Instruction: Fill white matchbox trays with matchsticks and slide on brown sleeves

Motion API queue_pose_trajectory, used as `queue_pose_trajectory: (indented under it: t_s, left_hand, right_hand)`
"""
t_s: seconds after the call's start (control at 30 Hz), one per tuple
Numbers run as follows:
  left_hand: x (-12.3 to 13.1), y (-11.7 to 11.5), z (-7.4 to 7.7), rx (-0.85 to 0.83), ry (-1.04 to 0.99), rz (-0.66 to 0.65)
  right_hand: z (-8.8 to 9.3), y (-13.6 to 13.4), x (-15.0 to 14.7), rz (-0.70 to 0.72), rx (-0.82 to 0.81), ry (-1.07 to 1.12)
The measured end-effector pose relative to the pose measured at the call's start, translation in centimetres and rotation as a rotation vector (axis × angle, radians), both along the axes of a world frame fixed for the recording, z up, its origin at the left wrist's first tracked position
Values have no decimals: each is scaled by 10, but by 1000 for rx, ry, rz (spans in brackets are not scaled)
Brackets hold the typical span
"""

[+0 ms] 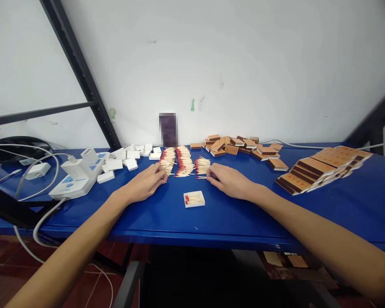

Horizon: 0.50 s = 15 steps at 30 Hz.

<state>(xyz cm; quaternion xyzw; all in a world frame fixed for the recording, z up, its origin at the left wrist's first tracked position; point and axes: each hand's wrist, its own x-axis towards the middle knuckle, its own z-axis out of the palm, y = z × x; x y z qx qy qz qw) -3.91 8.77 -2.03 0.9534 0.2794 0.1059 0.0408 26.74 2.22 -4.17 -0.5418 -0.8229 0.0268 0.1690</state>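
Note:
My left hand (148, 182) rests on the table with its fingers curled together beside the left row of red-tipped matches (168, 161); what its fingertips hold is too small to make out. Fingers bent, my right hand (230, 180) pinches at the stick ends of the smaller right pile of matches (202, 165). Between them lies a middle row of matches (184, 161). Nearer to me, a white matchbox tray (194, 204) holds several matches, their red heads to the left. Neither hand touches this tray.
White empty matchbox trays (114, 164) lie heaped at the left, near a power strip (83, 179) with plugs and cables. Brown matchbox sleeves (231, 149) are piled at the back right. Flattened stacked sleeves (321, 167) spread further right. The blue table (167, 218) meets a white wall.

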Motion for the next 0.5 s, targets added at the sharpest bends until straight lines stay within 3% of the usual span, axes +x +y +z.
queue_pose_trajectory:
  t_s: [0.37,0.5]
  left_hand:
    - [11,-17,11,-90,74,-7]
    - [20,-19,19,-83,33,-29]
  right_hand:
    - [2,2,-5,-32,-3,-9]
    - [3,-2,-7,31,76,53]
